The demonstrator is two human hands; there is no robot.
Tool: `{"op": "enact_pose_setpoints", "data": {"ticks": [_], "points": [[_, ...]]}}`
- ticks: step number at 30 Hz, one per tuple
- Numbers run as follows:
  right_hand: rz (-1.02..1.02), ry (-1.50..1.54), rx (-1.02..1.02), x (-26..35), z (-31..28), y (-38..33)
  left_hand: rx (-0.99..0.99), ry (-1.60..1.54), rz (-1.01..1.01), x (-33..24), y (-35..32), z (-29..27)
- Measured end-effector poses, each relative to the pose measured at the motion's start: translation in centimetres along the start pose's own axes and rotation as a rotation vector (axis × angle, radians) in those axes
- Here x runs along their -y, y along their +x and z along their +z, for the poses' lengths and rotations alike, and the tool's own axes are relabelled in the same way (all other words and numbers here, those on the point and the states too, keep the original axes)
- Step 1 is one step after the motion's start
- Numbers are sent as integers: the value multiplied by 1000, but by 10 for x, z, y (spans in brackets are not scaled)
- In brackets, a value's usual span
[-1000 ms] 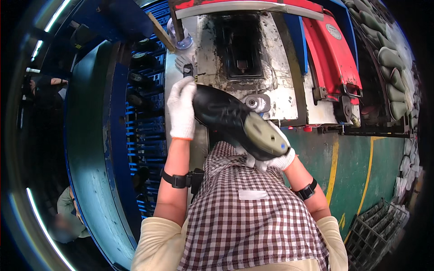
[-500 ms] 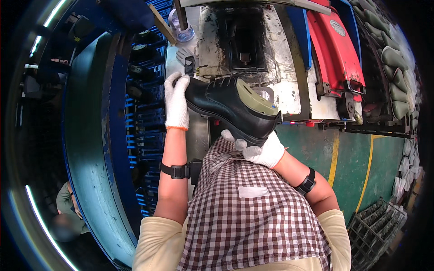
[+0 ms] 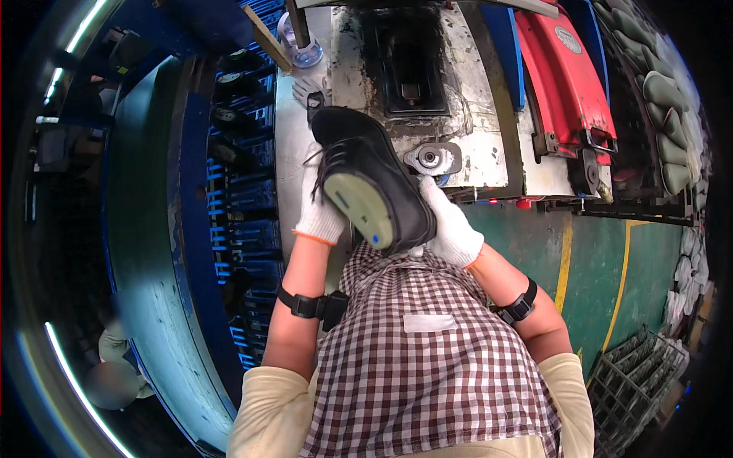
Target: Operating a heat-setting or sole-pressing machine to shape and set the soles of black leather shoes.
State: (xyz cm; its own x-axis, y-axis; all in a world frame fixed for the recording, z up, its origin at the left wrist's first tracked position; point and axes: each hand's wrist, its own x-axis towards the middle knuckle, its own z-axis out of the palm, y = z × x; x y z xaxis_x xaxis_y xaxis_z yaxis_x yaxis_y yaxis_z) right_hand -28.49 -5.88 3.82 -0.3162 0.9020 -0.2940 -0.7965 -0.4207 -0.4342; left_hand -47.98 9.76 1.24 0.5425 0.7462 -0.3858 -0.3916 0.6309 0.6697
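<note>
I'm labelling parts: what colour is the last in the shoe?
The last is pale olive green, best seen in the head view.

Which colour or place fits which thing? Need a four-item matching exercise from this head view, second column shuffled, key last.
Things:
1. shoe
2. insert in the shoe's opening
3. apron
4. wire crate

Match:
A. brown-and-white checks
B. lower right of the picture
C. pale green
D. black, laced

Pairs: 1-D, 2-C, 3-A, 4-B

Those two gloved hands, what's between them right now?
A black shoe, with a green block in its opening, is between the left hand and the right hand in the head view.
</note>
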Motion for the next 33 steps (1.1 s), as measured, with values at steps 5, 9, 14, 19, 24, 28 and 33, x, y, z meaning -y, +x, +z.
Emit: {"op": "enact_pose_setpoints", "data": {"ticks": [5,9,14,19,24,28,33], "points": [[-201,-451,-381,6,28,20,325,-491,-91,-7,-42,14],[-148,-589,-343,1,14,36,398,-639,-17,14,-56,-22],[-178,-733,-267,-5,25,57,51,-85,124,20,-73,-4],[-643,-1708,-393,11,7,73,-358,-248,-44,-3,-60,-37],[-757,-2032,-771,40,-51,70,-765,-110,45,2,-31,-147],[-800,-2111,-735,41,-59,73,-961,38,198,-8,13,-284],[-913,-2126,-681,45,-65,75,-1199,268,492,-59,65,-372]]}}
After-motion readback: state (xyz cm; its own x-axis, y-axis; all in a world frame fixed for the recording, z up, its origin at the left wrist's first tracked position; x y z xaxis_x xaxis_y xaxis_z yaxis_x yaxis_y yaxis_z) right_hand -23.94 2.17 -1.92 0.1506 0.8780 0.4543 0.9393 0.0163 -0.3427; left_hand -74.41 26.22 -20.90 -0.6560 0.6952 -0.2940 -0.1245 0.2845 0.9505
